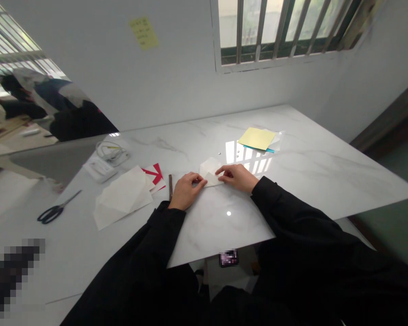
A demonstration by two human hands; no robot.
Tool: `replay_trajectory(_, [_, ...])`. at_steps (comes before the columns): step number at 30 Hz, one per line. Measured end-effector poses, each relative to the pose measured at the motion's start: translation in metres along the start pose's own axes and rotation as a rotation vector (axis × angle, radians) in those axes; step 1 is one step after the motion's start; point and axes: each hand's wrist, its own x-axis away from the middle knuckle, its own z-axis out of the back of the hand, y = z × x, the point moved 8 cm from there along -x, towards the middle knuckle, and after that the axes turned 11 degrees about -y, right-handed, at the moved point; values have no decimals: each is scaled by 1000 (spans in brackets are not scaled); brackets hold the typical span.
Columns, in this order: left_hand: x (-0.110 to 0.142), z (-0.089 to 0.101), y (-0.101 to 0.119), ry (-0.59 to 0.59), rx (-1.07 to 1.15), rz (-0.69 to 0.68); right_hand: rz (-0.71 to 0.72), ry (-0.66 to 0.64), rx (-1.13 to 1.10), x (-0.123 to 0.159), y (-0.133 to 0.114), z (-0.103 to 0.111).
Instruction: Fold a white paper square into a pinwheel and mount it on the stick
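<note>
A small folded piece of white paper [210, 171] lies on the white marble-patterned table [302, 181], between my two hands. My left hand [186, 190] pinches its left corner, and my right hand [236, 177] presses its right side with the fingertips. Just left of my left hand stands a slim dark brown stick [170, 186], perhaps a pencil. Beyond it lie a larger creased sheet of white paper [122, 197] and red paper [155, 174], partly under that sheet. Black sleeves cover both my forearms.
Black-handled scissors [52, 211] lie at the table's left. A white device [100, 170] and a coiled white cable [110, 151] sit at the far left. A yellow paper stack [256, 139] lies over a teal sheet. A mirror [44, 106] reflects a person on the left.
</note>
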Motion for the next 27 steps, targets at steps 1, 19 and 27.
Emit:
replay_trajectory(1, [0,-1,1,0,-10,-5,-2,23,11,-1,0,-1])
replay_trajectory(19, [1,-9,7,-14,-115,-138,14,154,180,-2,-1,5])
replay_trajectory(27, [0,-8,7,-31,-134,-181,-68,259,168,-2,22,21])
